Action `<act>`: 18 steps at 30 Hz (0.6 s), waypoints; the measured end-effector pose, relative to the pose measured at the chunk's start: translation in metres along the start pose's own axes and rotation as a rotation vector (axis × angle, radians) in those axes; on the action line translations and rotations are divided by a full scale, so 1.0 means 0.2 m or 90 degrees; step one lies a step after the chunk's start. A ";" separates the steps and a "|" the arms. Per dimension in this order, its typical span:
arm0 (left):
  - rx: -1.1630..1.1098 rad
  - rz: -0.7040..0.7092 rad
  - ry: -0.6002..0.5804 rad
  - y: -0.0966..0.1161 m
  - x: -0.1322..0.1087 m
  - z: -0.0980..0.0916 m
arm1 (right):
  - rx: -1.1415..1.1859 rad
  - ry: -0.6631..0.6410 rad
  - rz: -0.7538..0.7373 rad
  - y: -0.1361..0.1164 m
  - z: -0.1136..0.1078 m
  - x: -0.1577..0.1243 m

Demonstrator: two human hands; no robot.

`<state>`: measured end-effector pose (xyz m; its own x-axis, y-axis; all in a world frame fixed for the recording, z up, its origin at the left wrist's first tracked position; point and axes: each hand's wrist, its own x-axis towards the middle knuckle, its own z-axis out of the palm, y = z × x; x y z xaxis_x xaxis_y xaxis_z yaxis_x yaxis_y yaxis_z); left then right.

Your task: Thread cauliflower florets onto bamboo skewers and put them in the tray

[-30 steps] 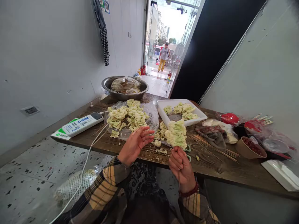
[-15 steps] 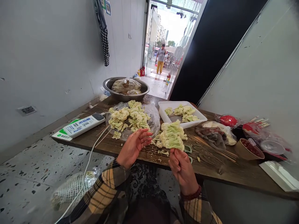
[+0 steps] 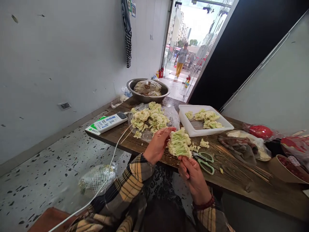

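My right hand [image 3: 191,174] grips the stem of a large cauliflower chunk [image 3: 179,143] and holds it just above the wooden table [image 3: 241,183]. My left hand [image 3: 158,145] touches the chunk's left side, fingers curled against the florets. Green-handled scissors [image 3: 205,160] lie on the table right of the chunk. A heap of cut florets [image 3: 149,118] sits on a clear plastic bag behind my left hand. A white tray [image 3: 190,129] holding skewered florets stands farther back.
A metal basin [image 3: 135,90] with a bagged item sits at the table's far end. A white-green device [image 3: 106,123] with a cable lies at the left edge. Bamboo skewers [image 3: 241,162], bags and a paper bowl [image 3: 280,166] crowd the right. A person stands outside the doorway.
My left hand has moved from open beside the chunk to touching its side. The view has shifted left, and my right hand still holds the chunk.
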<state>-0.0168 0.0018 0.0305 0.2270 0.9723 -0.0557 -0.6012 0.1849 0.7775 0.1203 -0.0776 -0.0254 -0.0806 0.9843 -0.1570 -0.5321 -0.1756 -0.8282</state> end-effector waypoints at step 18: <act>0.084 0.009 0.082 -0.17 0.14 -0.05 | -0.326 0.080 -0.098 0.07 -0.09 0.01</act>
<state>0.0019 0.0237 -0.0046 0.1144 0.9865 -0.1174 -0.4956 0.1591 0.8539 0.1285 -0.0785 -0.0472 0.0846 0.9952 -0.0499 -0.0495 -0.0459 -0.9977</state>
